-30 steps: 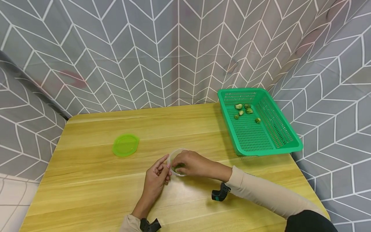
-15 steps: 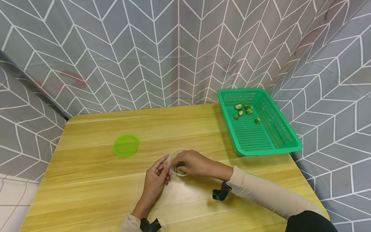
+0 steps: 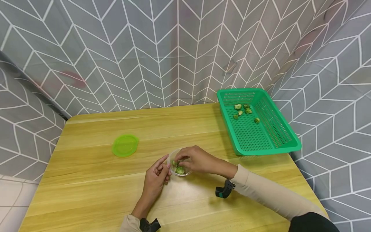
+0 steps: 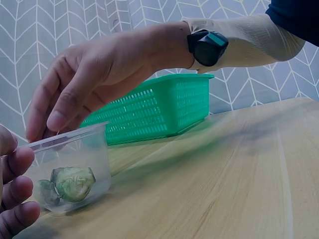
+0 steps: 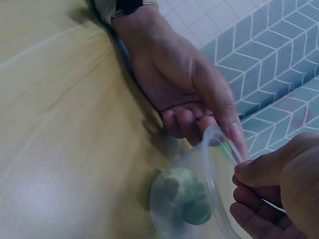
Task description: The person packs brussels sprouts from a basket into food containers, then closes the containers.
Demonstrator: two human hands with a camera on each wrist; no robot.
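Observation:
On the table in the head view stands a round clear plastic container [image 3: 188, 171] with Brussels sprouts [image 3: 180, 170] at its bottom; they show through its wall in the left wrist view. My left hand [image 3: 156, 175] pinches the container's rim between thumb and fingers, on its left side. Over the container's mouth, my right hand [image 3: 198, 160] reaches in from the right, its fingers loosely bent. In the left wrist view the sprouts [image 4: 74, 183] lie below the right hand's [image 4: 92, 82] fingertips, and no sprout shows in its fingers.
A green perforated basket [image 3: 237, 141] with several Brussels sprouts [image 3: 248, 111] stands at the table's back right. A bright green lid [image 3: 125, 145] lies flat to the left of the container. A patterned curtain [image 3: 174, 58] hangs behind the wooden table [image 3: 87, 180].
My right hand has risen slightly and drawn back to the right, its fingers loosening. The sprouts in the container now show more plainly. The left hand keeps its hold on the rim.

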